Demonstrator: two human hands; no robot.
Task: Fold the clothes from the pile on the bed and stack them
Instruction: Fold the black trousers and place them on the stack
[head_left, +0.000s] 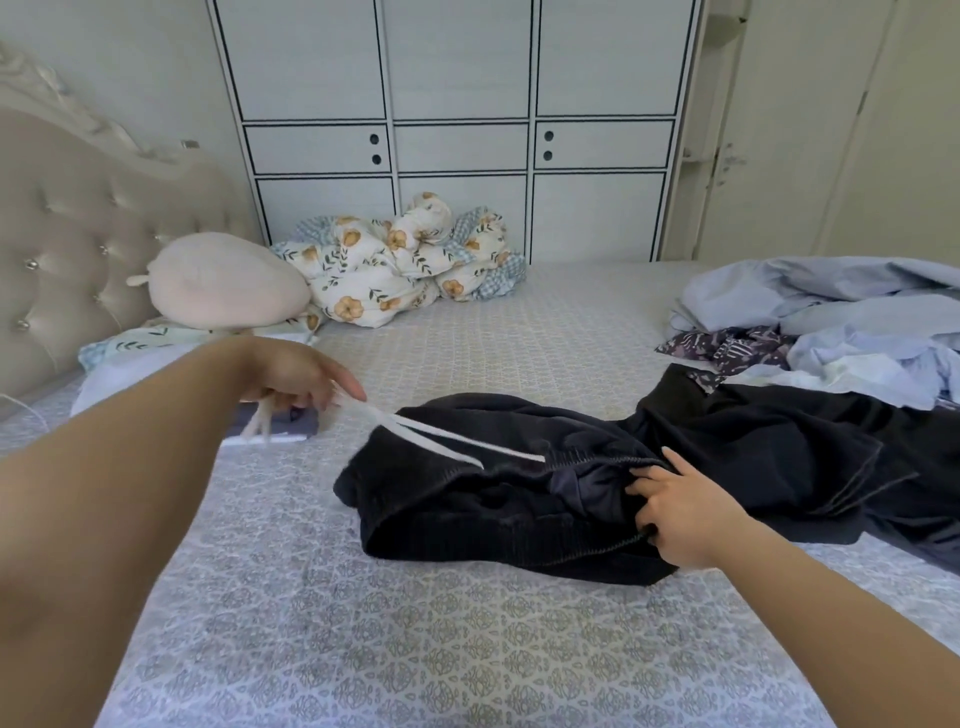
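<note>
Dark navy trousers (519, 499) lie crumpled across the middle of the bed (415, 649), their waistband toward the left. A white drawstring (447, 439) runs taut from the waistband up to my left hand (306, 379), which pinches its end. My right hand (680, 514) grips the waistband fabric at the right side of the opening. The pile of clothes (831, 332), light blue with a dark patterned piece, sits at the right edge of the bed, touching the trouser legs.
A tufted headboard (78, 234) stands at the left with a beige cushion (223, 280) and a bunched floral quilt (405, 260) near it. A small folded grey item (291, 426) lies under my left hand. White cabinets (457, 130) line the far wall.
</note>
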